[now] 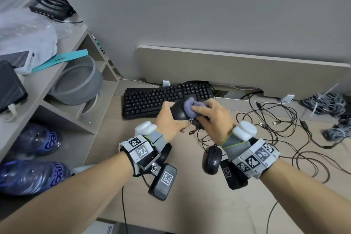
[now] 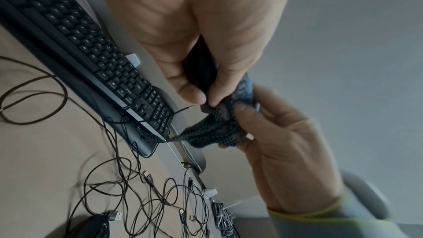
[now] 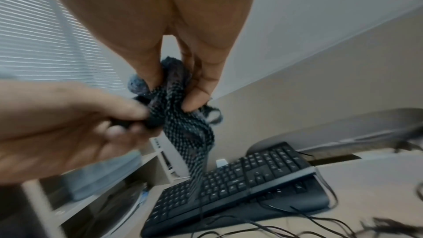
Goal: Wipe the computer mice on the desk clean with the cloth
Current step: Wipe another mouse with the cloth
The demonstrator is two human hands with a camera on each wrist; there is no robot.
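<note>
My left hand (image 1: 171, 119) grips a black computer mouse (image 1: 177, 112) and holds it up above the desk, in front of the keyboard. My right hand (image 1: 209, 115) holds a bunched lilac cloth (image 1: 191, 107) and presses it on the top of that mouse. In the wrist views the cloth (image 2: 213, 129) (image 3: 181, 115) looks dark with a dotted weave, pinched by the right fingers (image 3: 199, 97). The mouse (image 2: 201, 71) shows only as a dark sliver inside the left hand (image 2: 201, 57). A second black mouse (image 1: 212, 159) lies on the desk below my right wrist.
A black keyboard (image 1: 163, 99) lies at the back of the desk (image 1: 190, 205) under a beige screen panel. Loose cables (image 1: 275, 129) sprawl over the right half, with bundled grey cords (image 1: 328, 104) far right. Shelves with a grey bowl (image 1: 79, 85) and water bottles (image 1: 28, 175) stand left.
</note>
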